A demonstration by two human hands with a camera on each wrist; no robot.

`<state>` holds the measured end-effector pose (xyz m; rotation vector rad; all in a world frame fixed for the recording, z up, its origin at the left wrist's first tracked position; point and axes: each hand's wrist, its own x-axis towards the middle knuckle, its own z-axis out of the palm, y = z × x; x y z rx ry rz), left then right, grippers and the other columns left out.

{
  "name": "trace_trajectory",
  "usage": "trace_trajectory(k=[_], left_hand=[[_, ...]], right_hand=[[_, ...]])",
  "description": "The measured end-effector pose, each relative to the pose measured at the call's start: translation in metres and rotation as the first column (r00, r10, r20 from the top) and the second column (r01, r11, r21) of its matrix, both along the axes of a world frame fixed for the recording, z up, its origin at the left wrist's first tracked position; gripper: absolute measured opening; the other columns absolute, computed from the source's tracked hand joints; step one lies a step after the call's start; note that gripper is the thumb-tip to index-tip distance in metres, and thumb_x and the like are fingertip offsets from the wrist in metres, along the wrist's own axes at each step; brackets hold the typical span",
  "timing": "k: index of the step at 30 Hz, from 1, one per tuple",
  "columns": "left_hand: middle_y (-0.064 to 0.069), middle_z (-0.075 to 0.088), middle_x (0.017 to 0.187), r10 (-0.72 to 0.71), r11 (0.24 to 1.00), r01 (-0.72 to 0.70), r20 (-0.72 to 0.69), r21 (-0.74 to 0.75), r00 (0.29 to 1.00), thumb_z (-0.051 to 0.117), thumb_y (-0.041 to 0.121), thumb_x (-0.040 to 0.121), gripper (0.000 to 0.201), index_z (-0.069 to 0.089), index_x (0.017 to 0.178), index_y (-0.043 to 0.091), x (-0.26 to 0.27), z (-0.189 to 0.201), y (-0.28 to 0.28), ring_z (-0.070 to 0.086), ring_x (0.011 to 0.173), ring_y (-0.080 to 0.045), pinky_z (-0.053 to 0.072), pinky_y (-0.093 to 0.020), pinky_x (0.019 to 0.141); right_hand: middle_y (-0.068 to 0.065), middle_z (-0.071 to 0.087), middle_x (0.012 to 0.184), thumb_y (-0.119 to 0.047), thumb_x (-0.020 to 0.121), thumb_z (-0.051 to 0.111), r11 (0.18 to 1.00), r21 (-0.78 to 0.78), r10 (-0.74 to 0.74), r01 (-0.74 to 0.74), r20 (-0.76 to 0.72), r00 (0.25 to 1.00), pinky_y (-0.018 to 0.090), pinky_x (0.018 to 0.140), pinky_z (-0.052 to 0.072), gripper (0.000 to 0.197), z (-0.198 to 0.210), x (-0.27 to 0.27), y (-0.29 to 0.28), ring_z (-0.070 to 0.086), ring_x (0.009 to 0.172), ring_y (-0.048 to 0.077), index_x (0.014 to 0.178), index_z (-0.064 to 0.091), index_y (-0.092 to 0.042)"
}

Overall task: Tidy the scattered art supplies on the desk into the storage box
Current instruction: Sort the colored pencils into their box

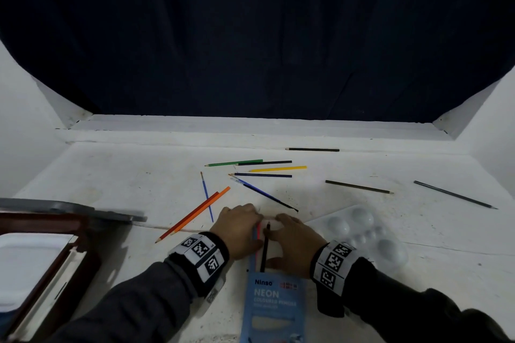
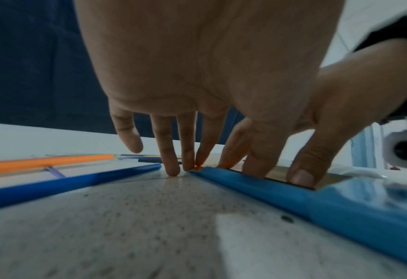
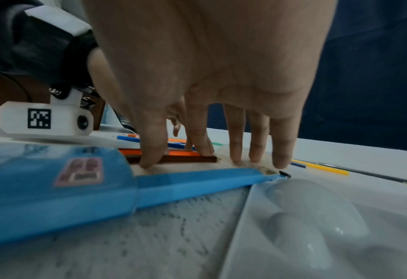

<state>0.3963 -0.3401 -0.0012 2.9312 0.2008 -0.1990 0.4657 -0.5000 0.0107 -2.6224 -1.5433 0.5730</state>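
Observation:
A blue Ninso pencil box (image 1: 273, 303) lies at the near edge, its inner tray (image 3: 197, 179) slid out toward the far side. A dark pencil (image 1: 264, 248) and a pink pencil (image 1: 258, 231) lie in the tray. My left hand (image 1: 239, 227) has straight fingers (image 2: 173, 166) touching the desk and the tray's far end. My right hand (image 1: 292, 234) rests on the tray with straight fingers, its thumb (image 3: 149, 154) pressing on the dark pencil (image 3: 185, 159). The dark red storage box (image 1: 41, 221) stands open at the near left.
Two orange pencils (image 1: 195, 213) and a blue brush (image 1: 206, 196) lie left of my hands. Green (image 1: 234, 163), yellow (image 1: 278, 169) and several dark pencils are scattered farther back and right. A white palette (image 1: 362, 231) sits beside my right hand. A grey lid (image 1: 69, 207) lies behind the storage box.

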Motion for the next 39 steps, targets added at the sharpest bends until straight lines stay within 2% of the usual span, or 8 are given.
trace_trajectory(k=[6, 10, 13, 23, 26, 29, 33, 39], left_hand=[[-0.005, 0.067, 0.082, 0.174, 0.967, -0.167, 0.019, -0.193, 0.985, 0.081, 0.032, 0.071, 0.028, 0.064, 0.076, 0.011, 0.024, 0.003, 0.009, 0.058, 0.072, -0.015, 0.047, -0.029, 0.066], [0.008, 0.067, 0.089, 0.253, 0.922, -0.238, 0.012, -0.305, 0.967, 0.087, 0.026, 0.069, 0.028, 0.071, 0.091, 0.023, 0.034, 0.001, 0.021, 0.064, 0.083, -0.009, 0.052, -0.021, 0.074], [0.012, 0.068, 0.089, 0.285, 0.899, -0.264, 0.011, -0.350, 0.958, 0.088, 0.024, 0.069, 0.033, 0.071, 0.097, 0.025, 0.039, -0.001, 0.024, 0.063, 0.081, -0.004, 0.044, -0.012, 0.065], [0.005, 0.067, 0.081, 0.289, 0.882, -0.231, 0.083, -0.412, 0.954, 0.087, 0.010, 0.071, 0.029, 0.074, 0.096, 0.013, 0.054, 0.000, 0.025, 0.064, 0.073, -0.007, 0.044, -0.004, 0.058], [0.003, 0.069, 0.091, 0.255, 0.890, -0.192, 0.102, -0.413, 0.962, 0.085, 0.011, 0.074, 0.030, 0.075, 0.101, 0.014, 0.052, 0.003, 0.028, 0.064, 0.076, -0.004, 0.047, -0.005, 0.067], [0.001, 0.069, 0.099, 0.238, 0.902, -0.178, 0.108, -0.393, 0.965, 0.078, 0.015, 0.082, 0.028, 0.072, 0.110, 0.015, 0.040, 0.012, 0.026, 0.065, 0.087, -0.009, 0.052, -0.019, 0.082], [0.001, 0.060, 0.101, 0.098, 0.972, -0.085, 0.049, -0.219, 0.994, 0.067, 0.031, 0.092, 0.031, 0.066, 0.119, 0.018, 0.004, 0.026, 0.017, 0.055, 0.090, -0.013, 0.043, -0.023, 0.078], [0.011, 0.057, 0.123, -0.078, 0.997, 0.078, -0.067, -0.008, 0.995, 0.056, 0.063, 0.085, 0.055, 0.052, 0.128, 0.029, -0.052, 0.006, 0.008, 0.051, 0.116, -0.014, 0.047, -0.036, 0.094]], right_hand=[[0.009, 0.038, 0.147, -0.049, 0.086, 0.064, 0.993, -0.049, 0.112, -0.109, 0.065, 0.992, 0.034, 0.110, 0.027, 0.068, 0.005, 0.002, 0.005, 0.032, 0.134, 0.027, 0.143, 0.044, -0.016], [0.007, 0.038, 0.146, -0.045, 0.082, 0.071, 0.999, -0.015, 0.046, -0.045, 0.011, 0.999, 0.038, 0.106, 0.039, 0.075, 0.006, 0.003, 0.003, 0.039, 0.130, 0.026, 0.141, 0.041, -0.012], [0.005, 0.036, 0.149, -0.045, 0.080, 0.073, 0.999, -0.021, 0.041, -0.041, -0.009, 0.999, 0.038, 0.107, 0.038, 0.078, 0.006, 0.005, 0.001, 0.039, 0.132, 0.024, 0.143, 0.040, -0.012], [0.008, 0.037, 0.148, -0.045, 0.082, 0.072, 0.993, -0.063, 0.096, -0.095, 0.016, 0.995, 0.042, 0.108, 0.037, 0.079, 0.006, 0.005, 0.003, 0.035, 0.134, 0.027, 0.143, 0.038, -0.010], [0.009, 0.035, 0.150, -0.043, 0.083, 0.071, 0.990, -0.071, 0.124, -0.122, 0.030, 0.992, 0.037, 0.112, 0.031, 0.080, 0.007, 0.005, 0.005, 0.032, 0.136, 0.029, 0.145, 0.035, -0.008], [0.008, 0.028, 0.154, -0.041, 0.086, 0.068, 0.989, -0.079, 0.128, -0.127, 0.010, 0.992, 0.034, 0.115, 0.021, 0.081, 0.007, 0.004, 0.005, 0.022, 0.143, 0.029, 0.149, 0.029, -0.007], [0.004, 0.025, 0.157, -0.039, 0.090, 0.064, 0.995, -0.055, 0.086, -0.089, -0.051, 0.995, 0.039, 0.118, 0.018, 0.076, 0.005, 0.003, 0.003, 0.012, 0.147, 0.031, 0.150, 0.027, -0.011], [0.000, 0.007, 0.163, -0.041, 0.094, 0.056, 0.987, -0.121, 0.094, -0.103, -0.082, 0.992, 0.052, 0.120, 0.005, 0.077, -0.006, 0.000, 0.008, -0.009, 0.148, 0.035, 0.155, 0.014, -0.021]])
